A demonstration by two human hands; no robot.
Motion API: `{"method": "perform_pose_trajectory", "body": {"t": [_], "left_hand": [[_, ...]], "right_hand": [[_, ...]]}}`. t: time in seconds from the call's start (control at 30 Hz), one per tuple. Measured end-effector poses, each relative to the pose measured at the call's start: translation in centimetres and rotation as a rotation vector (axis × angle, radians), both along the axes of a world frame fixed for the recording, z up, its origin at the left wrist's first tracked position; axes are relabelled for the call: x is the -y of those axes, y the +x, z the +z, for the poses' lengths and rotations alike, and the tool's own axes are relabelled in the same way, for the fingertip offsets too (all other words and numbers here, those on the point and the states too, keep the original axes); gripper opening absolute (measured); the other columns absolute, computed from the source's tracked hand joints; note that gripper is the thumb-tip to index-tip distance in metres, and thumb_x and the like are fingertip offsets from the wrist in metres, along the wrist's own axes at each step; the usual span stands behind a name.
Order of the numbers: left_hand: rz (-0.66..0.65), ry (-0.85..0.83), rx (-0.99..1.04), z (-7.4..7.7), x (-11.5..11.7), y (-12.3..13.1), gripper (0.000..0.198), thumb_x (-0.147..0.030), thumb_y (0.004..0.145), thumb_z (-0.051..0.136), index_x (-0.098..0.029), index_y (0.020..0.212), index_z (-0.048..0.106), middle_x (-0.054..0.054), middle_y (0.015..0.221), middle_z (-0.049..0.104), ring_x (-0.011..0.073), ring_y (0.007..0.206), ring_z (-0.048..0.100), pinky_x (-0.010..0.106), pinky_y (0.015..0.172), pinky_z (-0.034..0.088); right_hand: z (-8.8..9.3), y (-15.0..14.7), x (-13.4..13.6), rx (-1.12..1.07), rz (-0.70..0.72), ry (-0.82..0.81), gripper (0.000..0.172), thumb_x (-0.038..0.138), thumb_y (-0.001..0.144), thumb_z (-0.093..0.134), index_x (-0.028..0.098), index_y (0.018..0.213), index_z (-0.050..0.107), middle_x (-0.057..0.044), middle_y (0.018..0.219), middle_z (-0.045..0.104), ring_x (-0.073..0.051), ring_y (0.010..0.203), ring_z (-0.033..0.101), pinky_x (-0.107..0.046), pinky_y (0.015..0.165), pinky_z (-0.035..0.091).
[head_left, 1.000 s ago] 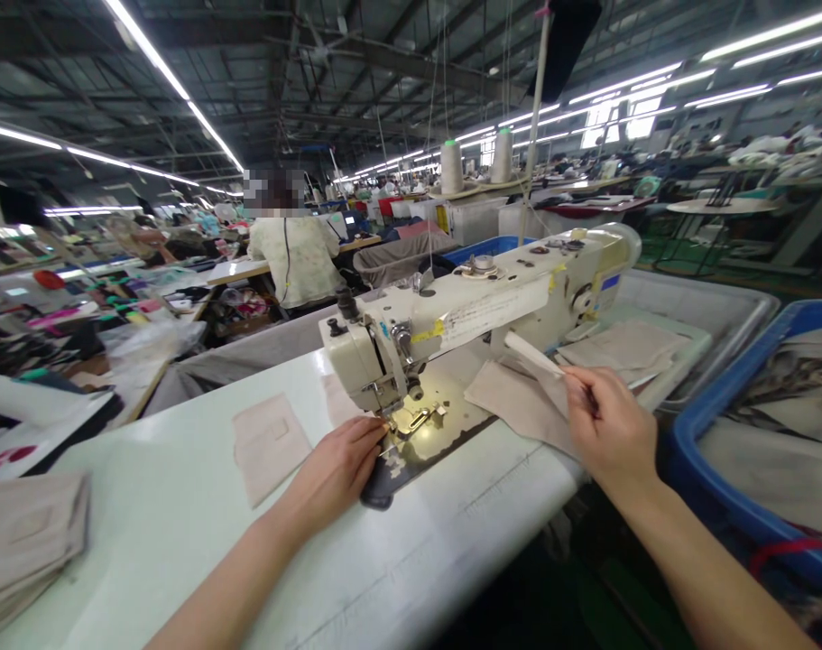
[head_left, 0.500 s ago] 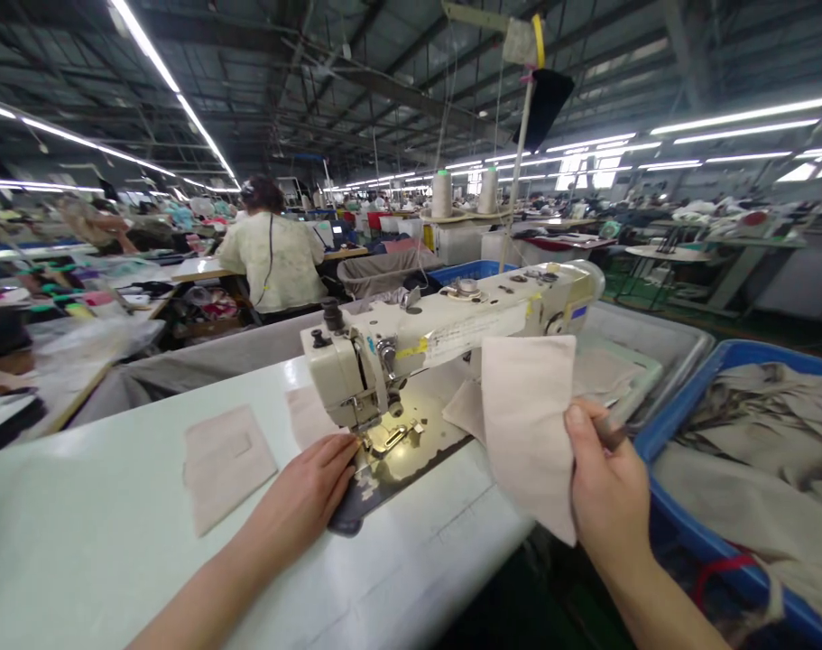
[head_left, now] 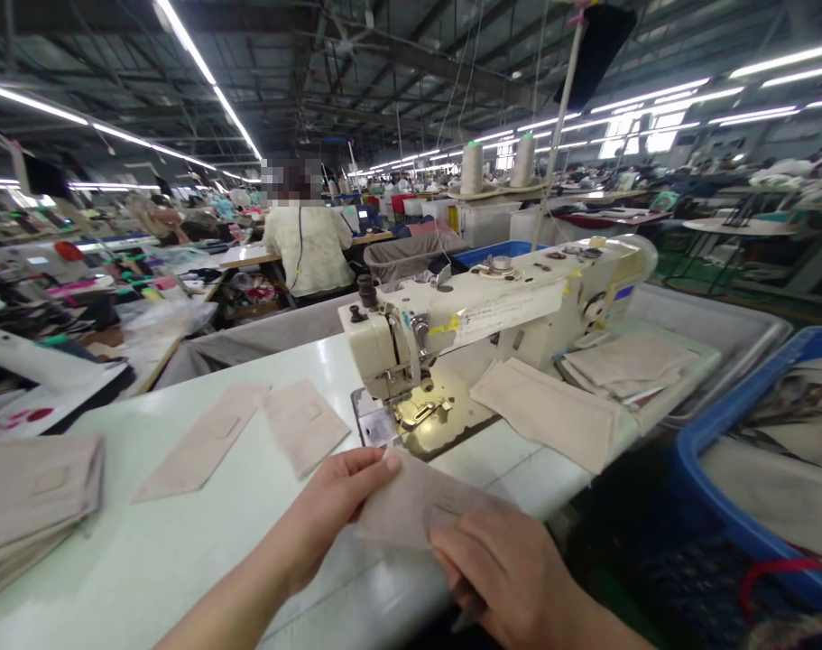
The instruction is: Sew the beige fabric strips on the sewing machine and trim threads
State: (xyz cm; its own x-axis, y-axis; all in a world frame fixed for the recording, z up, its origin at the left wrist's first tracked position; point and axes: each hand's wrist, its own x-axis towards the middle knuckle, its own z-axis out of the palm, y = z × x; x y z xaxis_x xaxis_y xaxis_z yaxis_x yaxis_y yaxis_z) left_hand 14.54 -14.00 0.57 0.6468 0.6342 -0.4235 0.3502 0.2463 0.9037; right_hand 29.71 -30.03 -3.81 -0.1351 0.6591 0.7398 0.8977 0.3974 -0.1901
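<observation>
Just in front of the sewing machine (head_left: 478, 302), a beige fabric piece (head_left: 411, 506) is stretched between both my hands. My left hand (head_left: 339, 496) pinches its upper left corner between thumb and fingers. At its right side my right hand (head_left: 512, 569) is closed on the cloth, the fingers partly hidden and a little blurred. A small grey pointed thing shows beneath that hand; its kind is unclear. Left of the needle area, two beige pieces (head_left: 306, 424) lie flat, each with a small rectangular patch. More beige cloth (head_left: 552, 411) rests right of the needle plate.
A stack of beige pieces (head_left: 38, 496) lies at the table's left edge. Folded cloth (head_left: 631, 361) sits by the machine's right end. To the right stands a blue basket (head_left: 695, 451) with fabric in it. Thread cones (head_left: 473, 169) rise behind; a person (head_left: 309, 244) sits further back.
My right hand has brought a fabric piece down and left from beside the machine. My left hand has left the needle area and now grips fabric in front. The view has turned left.
</observation>
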Motion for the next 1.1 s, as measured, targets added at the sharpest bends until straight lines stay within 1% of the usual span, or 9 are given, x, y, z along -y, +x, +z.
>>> {"method": "perform_pose_trajectory", "body": {"t": [0.17,0.23,0.37,0.43,0.5,0.63,0.73,0.9,1.1], "left_hand": [[0.004,0.012,0.062,-0.4,-1.9,-0.6,0.038,-0.047,0.066,0.083,-0.016,0.084,0.070,0.002,0.076,0.071,0.0144,0.067,0.059,0.021,0.060,0.041],[0.002,-0.021,0.097,-0.1,-2.5,-0.9,0.035,-0.046,0.070,0.081,-0.016,0.084,0.070,0.003,0.078,0.071,0.0147,0.071,0.060,0.022,0.065,0.043],[0.018,-0.049,0.092,0.3,-3.3,-0.6,0.037,-0.049,0.072,0.077,-0.017,0.088,0.070,0.004,0.082,0.071,0.0172,0.078,0.062,0.024,0.070,0.044],[0.017,0.088,-0.002,0.2,-3.9,0.1,0.037,-0.052,0.072,0.072,-0.017,0.086,0.069,0.003,0.077,0.070,0.0175,0.071,0.060,0.024,0.064,0.042],[-0.010,0.398,-0.156,-0.3,-4.6,1.1,0.034,-0.051,0.075,0.064,-0.017,0.079,0.069,0.001,0.068,0.067,0.0176,0.064,0.057,0.026,0.059,0.039],[-0.101,0.852,-0.333,-1.5,-5.6,2.9,0.022,-0.038,0.075,0.057,-0.020,0.066,0.066,0.001,0.065,0.066,0.0190,0.064,0.058,0.027,0.060,0.038],[-0.127,0.900,-0.345,-2.0,-5.9,3.5,0.017,-0.032,0.075,0.057,-0.020,0.062,0.061,0.000,0.063,0.062,0.0180,0.062,0.055,0.027,0.059,0.036],[-0.157,0.942,-0.369,-1.8,-6.1,4.1,0.017,-0.024,0.077,0.051,-0.021,0.061,0.057,0.001,0.065,0.062,0.0176,0.065,0.056,0.027,0.062,0.038],[-0.141,0.960,-0.466,-1.7,-6.5,4.9,0.019,-0.019,0.076,0.051,-0.020,0.057,0.053,0.002,0.060,0.059,0.0168,0.058,0.052,0.027,0.057,0.032]], "right_hand": [[-1.2,1.9,0.8,-0.443,-0.206,-0.243,0.026,0.030,0.099,0.049,0.017,0.119,0.059,-0.012,0.114,0.064,-0.021,0.099,0.064,-0.031,0.078,0.052],[-1.6,3.1,1.1,-0.609,-0.289,-0.379,0.026,0.032,0.099,0.048,0.018,0.114,0.063,-0.009,0.108,0.065,-0.020,0.096,0.064,-0.031,0.078,0.051],[-1.9,3.9,1.5,-0.811,-0.246,-0.580,0.030,0.037,0.097,0.046,0.020,0.089,0.069,-0.003,0.083,0.065,-0.019,0.078,0.062,-0.030,0.072,0.047],[-2.0,3.3,1.7,-0.892,-0.220,-0.637,0.028,0.039,0.094,0.049,0.020,0.091,0.069,-0.003,0.085,0.066,-0.020,0.082,0.063,-0.030,0.073,0.047],[-2.3,2.3,1.9,-0.953,-0.207,-0.658,0.026,0.039,0.092,0.052,0.020,0.102,0.067,-0.002,0.085,0.066,-0.018,0.078,0.063,-0.028,0.071,0.048],[-3.0,0.6,2.2,-0.795,-0.135,-0.576,0.015,0.031,0.093,0.052,0.022,0.094,0.064,0.002,0.074,0.060,-0.013,0.061,0.055,-0.023,0.058,0.044],[-3.5,0.5,2.0,-0.640,-0.005,-0.490,0.009,0.020,0.091,0.053,0.021,0.090,0.062,0.001,0.078,0.061,-0.012,0.062,0.055,-0.022,0.057,0.043],[-3.8,1.5,1.7,-0.413,0.173,-0.343,0.025,0.006,0.088,0.043,0.020,0.104,0.056,-0.005,0.090,0.063,-0.016,0.078,0.060,-0.026,0.066,0.046],[-3.1,1.8,1.4,-0.187,0.131,-0.434,0.027,0.005,0.087,0.042,0.019,0.103,0.059,-0.006,0.092,0.062,-0.018,0.078,0.058,-0.028,0.062,0.041]]}}
